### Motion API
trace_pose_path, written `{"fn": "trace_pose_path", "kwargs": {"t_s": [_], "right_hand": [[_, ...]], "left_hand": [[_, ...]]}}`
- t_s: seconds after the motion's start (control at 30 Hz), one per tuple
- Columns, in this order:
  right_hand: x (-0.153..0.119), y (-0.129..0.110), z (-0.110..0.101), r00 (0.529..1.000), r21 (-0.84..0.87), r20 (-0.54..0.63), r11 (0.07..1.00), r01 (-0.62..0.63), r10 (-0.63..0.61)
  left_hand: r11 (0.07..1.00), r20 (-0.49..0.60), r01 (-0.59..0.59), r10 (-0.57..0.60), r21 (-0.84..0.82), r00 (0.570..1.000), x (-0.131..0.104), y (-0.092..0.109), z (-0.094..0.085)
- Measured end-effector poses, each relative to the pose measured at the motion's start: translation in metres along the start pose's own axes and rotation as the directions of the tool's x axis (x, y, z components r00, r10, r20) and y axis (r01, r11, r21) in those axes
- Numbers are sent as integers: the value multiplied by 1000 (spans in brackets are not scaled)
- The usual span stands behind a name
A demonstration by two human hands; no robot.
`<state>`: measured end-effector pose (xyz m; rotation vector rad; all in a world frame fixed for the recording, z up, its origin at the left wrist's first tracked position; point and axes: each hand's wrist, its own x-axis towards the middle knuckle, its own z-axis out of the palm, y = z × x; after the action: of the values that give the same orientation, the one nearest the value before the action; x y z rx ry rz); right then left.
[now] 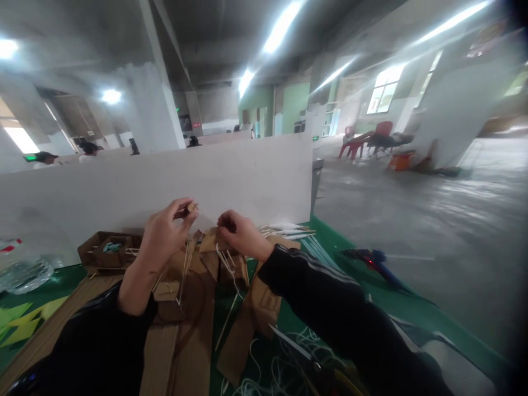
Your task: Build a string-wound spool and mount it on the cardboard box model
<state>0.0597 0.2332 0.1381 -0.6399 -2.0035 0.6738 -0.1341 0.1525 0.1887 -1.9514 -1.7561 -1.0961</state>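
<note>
My left hand is raised at the centre-left, its fingertips closed on a small tan piece. To its right, my right hand has curled fingers near the top of a cardboard box; anything between those fingers is too small to make out. White string hangs down in front of this box. Below my left hand stands a smaller cardboard box with thin sticks rising from it. The hands are apart.
Scissors and tangled white cord lie at the front. A cardboard tray and plastic bottle are left. White-tipped sticks and a blue-handled tool lie right. A white partition stands behind.
</note>
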Motion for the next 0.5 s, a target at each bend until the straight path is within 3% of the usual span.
{"fn": "trace_pose_path", "kwargs": {"t_s": [0.17,0.33,0.5], "right_hand": [[0,5,-1,1000,27,22,1000,0,-1],[-1,13,-3,999,60,39,998,7,-10],[0,21,-1,999,90,47,996,17,-21]], "left_hand": [[971,20,50,-47,-236,999,-5,-9,-2],[969,138,-17,53,-245,989,-4,-7,9],[974,251,-139,181,-177,951,6,0,11]]}}
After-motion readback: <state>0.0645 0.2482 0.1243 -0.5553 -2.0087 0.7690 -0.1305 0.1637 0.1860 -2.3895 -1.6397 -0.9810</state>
